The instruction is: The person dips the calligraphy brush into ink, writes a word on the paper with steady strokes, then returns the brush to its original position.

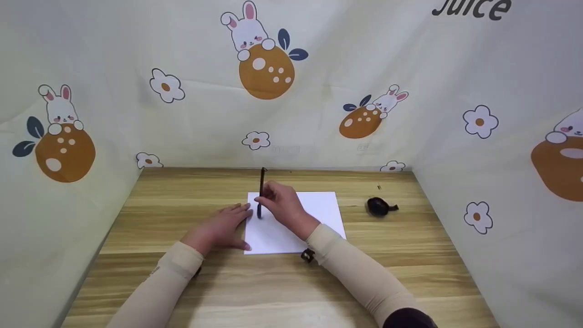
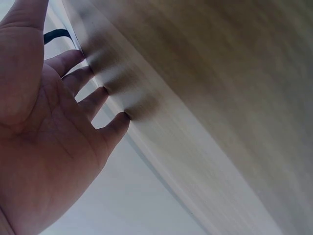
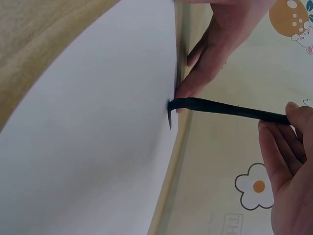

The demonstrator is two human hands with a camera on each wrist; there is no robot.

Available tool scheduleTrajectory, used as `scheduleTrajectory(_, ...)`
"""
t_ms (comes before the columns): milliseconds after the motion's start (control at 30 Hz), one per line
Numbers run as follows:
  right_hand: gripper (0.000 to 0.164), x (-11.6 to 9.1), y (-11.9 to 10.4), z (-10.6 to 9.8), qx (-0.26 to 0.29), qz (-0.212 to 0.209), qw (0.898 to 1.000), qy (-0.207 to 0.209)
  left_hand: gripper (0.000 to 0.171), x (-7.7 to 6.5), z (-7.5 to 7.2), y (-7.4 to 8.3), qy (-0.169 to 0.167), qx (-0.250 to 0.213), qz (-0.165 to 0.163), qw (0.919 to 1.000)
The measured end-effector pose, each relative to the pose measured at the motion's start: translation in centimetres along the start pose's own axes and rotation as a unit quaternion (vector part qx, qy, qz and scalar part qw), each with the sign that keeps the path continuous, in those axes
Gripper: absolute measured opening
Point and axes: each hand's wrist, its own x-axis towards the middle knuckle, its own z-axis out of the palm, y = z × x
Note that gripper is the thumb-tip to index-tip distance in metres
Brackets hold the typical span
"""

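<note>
My right hand (image 1: 284, 205) pinches a slim dark writing brush (image 1: 261, 187) between thumb and fingers. The brush stands nearly upright over the left part of a white sheet of paper (image 1: 284, 237). In the right wrist view, its pointed dark tip bends sideways against the sheet, and the fingers (image 3: 276, 147) hold the handle well above that tip. My left hand (image 1: 223, 228) lies at the sheet's left edge with fingers extended and thumb spread toward the lower corner. In the left wrist view, the fingertips (image 2: 122, 122) meet the surface.
A small round black dish (image 1: 377, 206) with a short handle sits right of the paper on the wooden table (image 1: 391, 255). A tiny dark speck (image 1: 379, 186) lies behind it. Printed cloth walls (image 1: 319, 123) enclose the table's back and sides.
</note>
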Motion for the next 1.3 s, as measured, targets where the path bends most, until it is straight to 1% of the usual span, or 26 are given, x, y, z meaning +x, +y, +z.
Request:
scheduleTrajectory(167,0.014,-0.1,-0.1,0.0,-0.002,-0.004,1.0,-0.002,0.113,0.1,0.1,-0.1,-0.006,0.009,-0.004,0.9999)
scheduleTrajectory(400,0.014,-0.3,-0.1,0.0,-0.011,-0.014,1.0,-0.002,0.115,0.3,0.3,-0.3,-0.017,0.007,-0.02,0.9996)
scheduleTrajectory(633,0.014,-0.6,-0.3,-0.1,-0.015,-0.008,1.0,-0.007,0.115,0.3,0.2,-0.1,-0.024,0.01,-0.027,0.9993)
scheduleTrajectory(767,0.014,-0.8,-0.4,-0.1,-0.017,-0.001,1.0,-0.014,0.114,0.3,0.2,-0.1,-0.02,0.011,-0.023,0.9995)
scheduleTrajectory(1033,0.014,-1.2,-0.6,-0.3,-0.007,-0.005,1.0,-0.02,0.115,0.2,0.3,-0.3,-0.003,0.008,-0.01,0.9999)
scheduleTrajectory(1300,0.013,-1.7,-0.9,-0.3,0.0,-0.013,1.0,-0.026,0.113,0.2,0.3,-0.2,-0.002,0.006,-0.007,1.0)
